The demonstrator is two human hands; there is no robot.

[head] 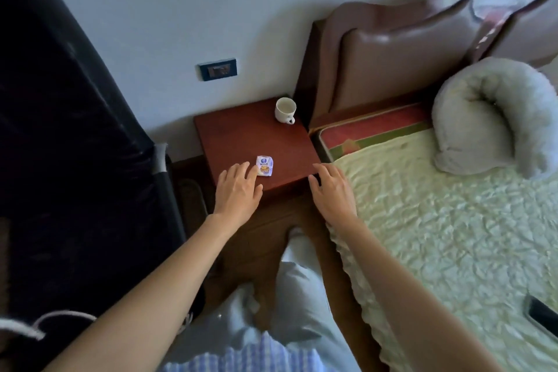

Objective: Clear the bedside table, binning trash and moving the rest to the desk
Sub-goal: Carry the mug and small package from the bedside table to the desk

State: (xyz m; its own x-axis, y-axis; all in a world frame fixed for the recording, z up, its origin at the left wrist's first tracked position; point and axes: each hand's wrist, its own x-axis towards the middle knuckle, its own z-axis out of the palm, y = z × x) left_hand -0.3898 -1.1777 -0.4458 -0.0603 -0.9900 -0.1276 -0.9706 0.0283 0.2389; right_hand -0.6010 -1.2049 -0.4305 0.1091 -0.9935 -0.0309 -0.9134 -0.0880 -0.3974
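A red-brown bedside table (241, 133) stands between a dark chair and the bed. A white mug (285, 109) sits at its far right corner, handle toward me. Near the front edge lies a small white and purple snack wrapper (265, 166). My left hand (238, 190) reaches over the table's front left, fingers straight, fingertips touching or just short of the wrapper's left side. My right hand (332, 190) hovers with spread fingers at the table's front right corner, holding nothing.
A bed with a pale quilt (437, 235) and a grey pillow (495, 118) lies to the right, its brown headboard (392, 60) behind. A dark covered chair (75, 130) fills the left. A black phone (542, 315) lies on the quilt at the right edge.
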